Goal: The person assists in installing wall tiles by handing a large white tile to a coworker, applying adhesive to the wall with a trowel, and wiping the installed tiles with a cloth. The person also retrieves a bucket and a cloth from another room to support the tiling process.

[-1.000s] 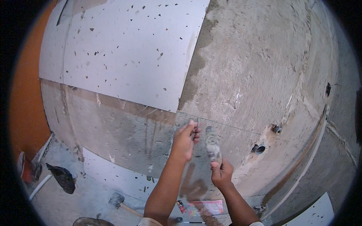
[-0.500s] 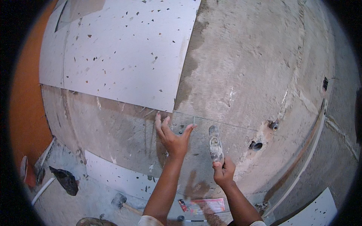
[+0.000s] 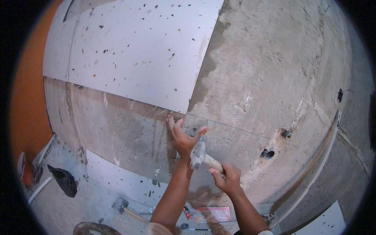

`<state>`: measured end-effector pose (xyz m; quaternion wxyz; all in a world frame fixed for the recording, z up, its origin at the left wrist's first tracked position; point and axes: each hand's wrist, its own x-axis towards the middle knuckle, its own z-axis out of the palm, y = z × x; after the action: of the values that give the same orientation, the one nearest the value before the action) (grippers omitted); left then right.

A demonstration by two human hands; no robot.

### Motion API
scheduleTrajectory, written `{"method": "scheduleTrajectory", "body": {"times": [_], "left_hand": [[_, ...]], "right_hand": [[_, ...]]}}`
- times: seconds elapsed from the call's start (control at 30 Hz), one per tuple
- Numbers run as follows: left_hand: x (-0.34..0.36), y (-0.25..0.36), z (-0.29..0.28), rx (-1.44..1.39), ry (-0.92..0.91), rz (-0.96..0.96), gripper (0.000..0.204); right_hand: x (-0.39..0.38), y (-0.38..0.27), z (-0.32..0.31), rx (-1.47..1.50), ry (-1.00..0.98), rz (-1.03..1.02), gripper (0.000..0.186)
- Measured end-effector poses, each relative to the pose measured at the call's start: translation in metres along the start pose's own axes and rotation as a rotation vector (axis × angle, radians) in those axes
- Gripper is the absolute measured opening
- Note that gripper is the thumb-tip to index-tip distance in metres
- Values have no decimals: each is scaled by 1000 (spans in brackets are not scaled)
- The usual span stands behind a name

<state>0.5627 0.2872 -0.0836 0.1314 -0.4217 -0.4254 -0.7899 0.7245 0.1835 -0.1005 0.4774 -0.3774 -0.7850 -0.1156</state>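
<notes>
My left hand [image 3: 181,137] has its fingers spread against the concrete wall [image 3: 254,66], just below the lower right corner of a white speckled panel [image 3: 129,51]. My right hand [image 3: 228,178] grips the pale handle of a dusty grey-headed hammer [image 3: 203,154], whose head is tilted in front of my left wrist and thumb, partly hiding them. A thin line crosses the bare concrete to the right of the panel's corner. Whether anything is fixed at my left fingertips is too small to tell.
An orange surface [image 3: 31,98] borders the left. Below lie another speckled strip [image 3: 113,170], a mallet [image 3: 120,204], a black bag [image 3: 64,184], a white pipe [image 3: 39,190] and a printed packet [image 3: 214,214]. Right are pipe openings [image 3: 268,154] and another panel [image 3: 323,221].
My left hand has gone from pinched fingers to spread ones and shifted leftward. The hammer in my right hand has swung from upright to tilted left, close over my left hand.
</notes>
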Motion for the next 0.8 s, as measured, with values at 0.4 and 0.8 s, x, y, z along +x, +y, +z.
{"method": "scheduleTrajectory", "body": {"times": [0.4,0.8], "left_hand": [[-1,-1,7,0,65,31,85],[-2,-4,11,-54,82,15,85]], "right_hand": [[10,-4,6,9,68,1,27],[8,6,10,9,62,29,30]]}}
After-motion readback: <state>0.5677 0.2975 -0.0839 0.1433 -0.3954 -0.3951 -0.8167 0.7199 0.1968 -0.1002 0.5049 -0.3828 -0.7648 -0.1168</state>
